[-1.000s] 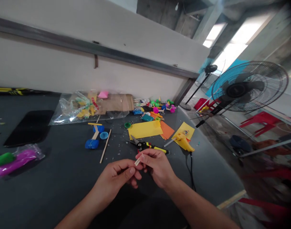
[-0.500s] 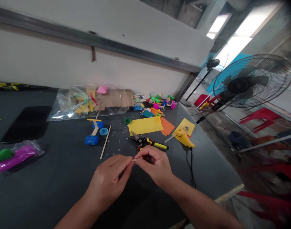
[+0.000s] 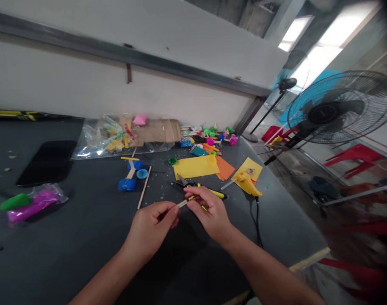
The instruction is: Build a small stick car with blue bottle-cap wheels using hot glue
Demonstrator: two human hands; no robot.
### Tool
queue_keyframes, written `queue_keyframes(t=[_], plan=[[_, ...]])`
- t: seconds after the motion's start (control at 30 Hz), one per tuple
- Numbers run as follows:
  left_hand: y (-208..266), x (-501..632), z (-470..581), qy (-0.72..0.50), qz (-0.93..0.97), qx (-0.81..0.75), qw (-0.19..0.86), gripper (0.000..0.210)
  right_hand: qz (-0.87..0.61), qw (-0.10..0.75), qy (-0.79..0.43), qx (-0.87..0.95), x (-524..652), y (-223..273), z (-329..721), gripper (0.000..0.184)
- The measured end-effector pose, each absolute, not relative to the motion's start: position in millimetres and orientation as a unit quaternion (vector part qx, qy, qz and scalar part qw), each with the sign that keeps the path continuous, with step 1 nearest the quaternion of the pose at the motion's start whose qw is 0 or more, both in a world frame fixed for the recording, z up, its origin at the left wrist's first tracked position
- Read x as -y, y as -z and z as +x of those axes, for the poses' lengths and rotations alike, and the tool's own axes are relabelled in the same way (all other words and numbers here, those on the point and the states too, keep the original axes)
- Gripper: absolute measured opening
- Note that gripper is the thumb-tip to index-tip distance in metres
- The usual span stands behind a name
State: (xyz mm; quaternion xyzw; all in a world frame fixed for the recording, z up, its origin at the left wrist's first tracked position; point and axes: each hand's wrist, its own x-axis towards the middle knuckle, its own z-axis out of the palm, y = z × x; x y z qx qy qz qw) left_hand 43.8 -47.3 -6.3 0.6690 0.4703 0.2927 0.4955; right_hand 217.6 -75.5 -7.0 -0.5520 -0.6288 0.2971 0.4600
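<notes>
Between my hands is a short pale wooden stick (image 3: pixel 182 203), pinched at both ends above the dark table. My left hand (image 3: pixel 156 223) grips its left end between thumb and fingers. The right end is in the pinch of my right hand (image 3: pixel 210 214). Just behind my right hand lie pruning shears (image 3: pixel 217 194) with black and yellow handles, partly covered by it. Beyond my left hand a longer wooden stick (image 3: pixel 144 187) lies flat, beside a small stick frame with blue bottle caps (image 3: pixel 126 184) and a loose blue cap (image 3: pixel 142 174).
A yellow glue gun (image 3: pixel 247 182) with a black cord rests on yellow paper at the right. Yellow card (image 3: pixel 196 166) and orange paper (image 3: pixel 225 168) lie behind the shears. Further left are a plastic bag of scraps (image 3: pixel 101 140), a phone (image 3: pixel 47 163) and bagged purple clay (image 3: pixel 37 205).
My hands have drawn slightly apart and up, and more of the stick shows between them. The camera view has shifted a little, moving the scene rightward.
</notes>
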Motion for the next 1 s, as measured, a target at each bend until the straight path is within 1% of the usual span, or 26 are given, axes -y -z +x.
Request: queue_keyframes(t=[0.13, 0.23, 0.3, 0.37, 0.43, 0.5, 0.57, 0.63, 0.73, 0.8, 0.9, 0.93, 1.0], plan=[[7, 48, 44, -0.279, 0.661, -0.449, 0.533, 0.028, -0.555, 0.433, -0.263, 0.66, 77, 9, 216, 0.013], [10, 48, 44, -0.27, 0.66, -0.436, 0.549, 0.027, -0.574, 0.423, -0.289, 0.639, 77, 11, 217, 0.011], [12, 48, 44, -0.264, 0.68, -0.429, 0.532, 0.028, -0.578, 0.416, -0.302, 0.634, 75, 13, 219, 0.01], [12, 47, 43, -0.258, 0.718, -0.425, 0.487, 0.029, -0.58, 0.419, -0.322, 0.62, 74, 16, 218, 0.01], [11, 46, 42, -0.265, 0.741, -0.428, 0.443, 0.029, -0.584, 0.436, -0.377, 0.571, 71, 19, 214, 0.009], [10, 44, 40, -0.288, 0.73, -0.44, 0.437, 0.029, -0.577, 0.466, -0.464, 0.484, 67, 19, 207, 0.009], [9, 39, 37, -0.318, 0.695, -0.443, 0.468, 0.031, -0.547, 0.503, -0.527, 0.412, 62, 15, 198, 0.013], [8, 34, 35, -0.355, 0.648, -0.433, 0.517, 0.031, -0.508, 0.534, -0.563, 0.375, 57, 6, 186, 0.02], [7, 28, 30, -0.403, 0.601, -0.395, 0.567, 0.03, -0.471, 0.553, -0.59, 0.352, 48, -6, 166, 0.026], [6, 21, 23, -0.412, 0.605, -0.383, 0.563, 0.032, -0.472, 0.557, -0.587, 0.351, 39, -7, 155, 0.025], [3, 7, 1, -0.4, 0.631, -0.44, 0.499, 0.036, -0.515, 0.557, -0.52, 0.393, 20, 1, 141, 0.027], [2, 2, -9, -0.396, 0.634, -0.485, 0.454, 0.036, -0.535, 0.549, -0.488, 0.417, 13, 5, 137, 0.027], [1, -9, -30, -0.389, 0.628, -0.588, 0.328, 0.033, -0.565, 0.525, -0.442, 0.459, 1, 13, 129, 0.025]])
